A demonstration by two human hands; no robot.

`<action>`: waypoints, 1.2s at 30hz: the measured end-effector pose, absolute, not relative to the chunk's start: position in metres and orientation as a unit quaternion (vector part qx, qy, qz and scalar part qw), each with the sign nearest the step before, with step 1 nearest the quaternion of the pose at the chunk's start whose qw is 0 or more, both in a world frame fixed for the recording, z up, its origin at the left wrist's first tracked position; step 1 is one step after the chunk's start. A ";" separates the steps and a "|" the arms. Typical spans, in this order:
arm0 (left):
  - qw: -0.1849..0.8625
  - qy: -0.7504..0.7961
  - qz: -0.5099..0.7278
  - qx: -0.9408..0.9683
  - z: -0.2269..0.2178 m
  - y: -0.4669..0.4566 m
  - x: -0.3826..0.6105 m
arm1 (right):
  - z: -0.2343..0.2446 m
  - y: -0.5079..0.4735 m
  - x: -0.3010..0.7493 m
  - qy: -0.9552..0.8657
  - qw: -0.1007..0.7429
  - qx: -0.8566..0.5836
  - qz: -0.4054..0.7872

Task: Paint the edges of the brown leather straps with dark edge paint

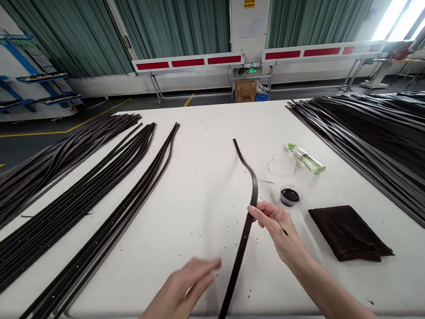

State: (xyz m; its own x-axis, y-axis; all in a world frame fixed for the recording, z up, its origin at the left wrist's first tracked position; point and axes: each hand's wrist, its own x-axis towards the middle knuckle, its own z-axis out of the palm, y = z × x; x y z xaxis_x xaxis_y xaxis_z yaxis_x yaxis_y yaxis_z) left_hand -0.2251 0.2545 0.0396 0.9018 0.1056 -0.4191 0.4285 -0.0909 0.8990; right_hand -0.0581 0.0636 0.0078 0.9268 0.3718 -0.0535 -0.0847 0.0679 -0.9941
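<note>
A long dark leather-like strap (pixel 239 256) with small holes runs from the table's front edge toward the middle, its far end curving left. My right hand (pixel 273 221) pinches this strap partway along, thumb on top. A thin dark tool, perhaps a fine brush, also pokes out from that hand; most of it is hidden. To the strap's left, my left hand (pixel 186 286) hovers with nothing in it, fingers stretched out and slightly blurred. Right of the strap stands a small clear cup (pixel 290 195) of dark liquid.
A dark folded cloth (pixel 349 234), a green-tinted bottle (pixel 306 158) and a clear plastic lid (pixel 282 164) lie on the right of the white table (pixel 199 180). Bundles of dark straps (pixel 89 197) cover the left side, and a large strap pile (pixel 382 139) covers the right.
</note>
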 end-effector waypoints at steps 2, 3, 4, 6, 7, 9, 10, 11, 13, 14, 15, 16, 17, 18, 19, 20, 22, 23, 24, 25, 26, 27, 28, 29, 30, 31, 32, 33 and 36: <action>0.652 0.142 -0.098 0.738 0.037 0.241 -0.184 | 0.011 0.059 -0.057 -0.118 0.705 -0.686 0.139; 0.680 0.119 -0.122 0.713 0.034 0.235 -0.165 | 0.012 0.056 -0.054 -0.123 0.695 -0.696 0.130; 0.720 0.102 -0.171 0.665 0.029 0.229 -0.147 | 0.013 0.054 -0.050 -0.129 0.687 -0.705 0.122; 0.788 0.087 -0.230 0.564 0.017 0.221 -0.120 | 0.013 0.049 -0.038 -0.142 0.670 -0.721 0.109; 0.811 0.085 -0.249 0.522 0.011 0.219 -0.110 | 0.012 0.046 -0.031 -0.150 0.661 -0.728 0.106; 0.837 0.086 -0.266 0.471 0.001 0.216 -0.097 | 0.011 0.038 -0.018 -0.167 0.642 -0.740 0.105; 0.843 0.088 -0.272 0.455 -0.003 0.215 -0.093 | 0.011 0.032 -0.013 -0.174 0.635 -0.745 0.108; 0.849 0.091 -0.277 0.440 -0.005 0.214 -0.090 | 0.012 0.025 -0.010 -0.177 0.624 -0.754 0.105; 0.866 0.106 -0.273 0.405 -0.007 0.211 -0.084 | 0.015 0.007 -0.007 -0.172 0.576 -0.796 0.077; 0.876 0.118 -0.264 0.387 -0.007 0.210 -0.082 | 0.017 -0.003 -0.006 -0.166 0.537 -0.826 0.048; 0.885 0.132 -0.250 0.370 -0.007 0.208 -0.080 | 0.019 -0.014 -0.004 -0.163 0.496 -0.853 0.015; 0.892 0.147 -0.236 0.356 -0.006 0.206 -0.078 | 0.021 -0.024 -0.001 -0.160 0.467 -0.869 -0.020; 0.897 0.161 -0.224 0.346 -0.006 0.206 -0.077 | 0.021 -0.032 0.003 -0.152 0.458 -0.874 -0.046; 0.898 0.171 -0.219 0.341 -0.007 0.205 -0.076 | 0.021 -0.039 0.008 -0.138 0.476 -0.867 -0.057; 0.898 0.177 -0.221 0.337 -0.008 0.205 -0.075 | 0.019 -0.043 0.014 -0.117 0.514 -0.848 -0.051; 0.896 0.180 -0.228 0.336 -0.010 0.206 -0.074 | 0.017 -0.047 0.021 -0.094 0.563 -0.821 -0.025; 0.887 0.188 -0.252 0.339 -0.016 0.207 -0.071 | 0.012 -0.049 0.035 -0.054 0.650 -0.756 0.062; 0.881 0.196 -0.261 0.343 -0.019 0.207 -0.069 | 0.010 -0.049 0.041 -0.045 0.677 -0.727 0.107; 0.875 0.206 -0.268 0.347 -0.023 0.208 -0.067 | 0.008 -0.048 0.046 -0.045 0.692 -0.707 0.141; 0.869 0.216 -0.273 0.352 -0.026 0.208 -0.066 | 0.005 -0.047 0.049 -0.048 0.698 -0.696 0.162; 0.864 0.225 -0.275 0.357 -0.029 0.208 -0.065 | 0.004 -0.046 0.051 -0.052 0.699 -0.692 0.170; 0.861 0.230 -0.275 0.360 -0.031 0.208 -0.064 | 0.002 -0.045 0.051 -0.057 0.697 -0.695 0.166; 0.860 0.232 -0.275 0.362 -0.033 0.207 -0.064 | 0.000 -0.044 0.051 -0.062 0.690 -0.705 0.152; 0.859 0.234 -0.276 0.363 -0.034 0.207 -0.064 | -0.002 -0.043 0.050 -0.068 0.676 -0.723 0.127; 0.858 0.237 -0.276 0.363 -0.035 0.208 -0.064 | -0.003 -0.042 0.050 -0.077 0.651 -0.749 0.097; 0.857 0.239 -0.278 0.362 -0.036 0.208 -0.064 | -0.005 -0.040 0.049 -0.091 0.616 -0.780 0.066; 0.856 0.240 -0.281 0.360 -0.036 0.209 -0.065 | -0.006 -0.039 0.049 -0.110 0.573 -0.811 0.035; 0.855 0.242 -0.286 0.359 -0.037 0.209 -0.065 | -0.007 -0.037 0.048 -0.135 0.529 -0.838 0.007; 0.854 0.238 -0.293 0.357 -0.036 0.213 -0.063 | -0.012 -0.032 0.049 -0.221 0.425 -0.877 -0.051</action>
State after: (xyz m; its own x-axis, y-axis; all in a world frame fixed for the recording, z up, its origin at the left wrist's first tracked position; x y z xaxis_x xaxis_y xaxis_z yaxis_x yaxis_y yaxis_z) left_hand -0.0633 0.2134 -0.0364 0.7155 -0.3298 -0.6158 0.6701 0.5733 0.4715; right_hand 0.0488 -0.0315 -0.0117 0.8972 0.3441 0.2769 0.4305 -0.5417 -0.7219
